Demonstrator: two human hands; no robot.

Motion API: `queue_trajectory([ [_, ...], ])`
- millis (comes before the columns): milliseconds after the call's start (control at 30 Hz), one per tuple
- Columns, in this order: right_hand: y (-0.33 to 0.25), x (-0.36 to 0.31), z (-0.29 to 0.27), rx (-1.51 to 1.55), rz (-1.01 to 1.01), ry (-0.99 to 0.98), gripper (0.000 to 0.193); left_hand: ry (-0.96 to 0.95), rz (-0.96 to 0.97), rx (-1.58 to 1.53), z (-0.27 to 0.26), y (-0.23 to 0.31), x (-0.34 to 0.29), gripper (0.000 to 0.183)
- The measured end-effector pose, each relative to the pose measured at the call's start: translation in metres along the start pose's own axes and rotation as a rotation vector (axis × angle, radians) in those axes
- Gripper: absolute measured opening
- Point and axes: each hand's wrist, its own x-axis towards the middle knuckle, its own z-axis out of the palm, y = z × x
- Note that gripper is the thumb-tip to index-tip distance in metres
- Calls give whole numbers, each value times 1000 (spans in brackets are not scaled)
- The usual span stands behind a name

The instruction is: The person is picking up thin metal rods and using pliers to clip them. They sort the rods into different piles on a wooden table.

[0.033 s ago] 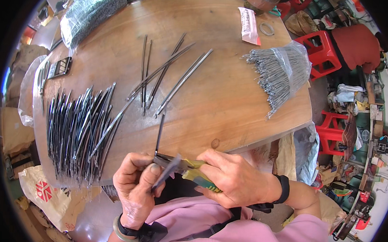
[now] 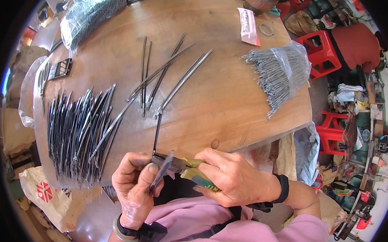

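Observation:
My left hand [image 2: 135,185] is closed on a thin dark metal strip [image 2: 157,132], which stands up from the fingers over the table's near edge. A flat greyish piece [image 2: 162,171] slants past my left thumb; whether it belongs to the same strip I cannot tell. In my right hand [image 2: 232,176] are pliers [image 2: 175,164] with yellow and green handles. Their jaws meet the strip right at my left fingertips. Farther up the table lie several loose dark strips [image 2: 185,84], some crossed. A dense pile of similar strips [image 2: 76,137] sits to the left.
A plastic-wrapped bundle of thin grey wires [image 2: 287,71] lies on the wooden table [image 2: 229,105] at right. Behind it are a pink-and-white packet [image 2: 248,27] and a ring [image 2: 266,29]. A clear bag of dark pieces [image 2: 94,15] is far left. Red stools [image 2: 319,53] stand beyond the right edge.
The strip's upper end has shifted slightly left, and the slanting grey piece has turned a little more upright. Both hands keep their hold, almost in place.

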Motion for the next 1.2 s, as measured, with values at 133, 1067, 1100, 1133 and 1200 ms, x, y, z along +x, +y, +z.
queue_trajectory([
  [133, 7, 0, -2, 33, -83, 62, 33, -32, -12, 76, 1, 1, -6, 15],
  [1067, 90, -24, -104, -894, -11, 246, 20, 18, 704, 1265, -3, 13, 71, 36],
  [1100, 87, -23, -102, -886, -22, 266, 20, -2, 693, 1343, 4, 9, 75, 36],
  [1133, 82, -22, -100, -878, -34, 288, 21, -23, 681, 1422, 9, 5, 78, 36],
  [1200, 69, -18, -97, -872, -40, 340, 22, 26, 714, 1360, 6, -1, 85, 21],
])
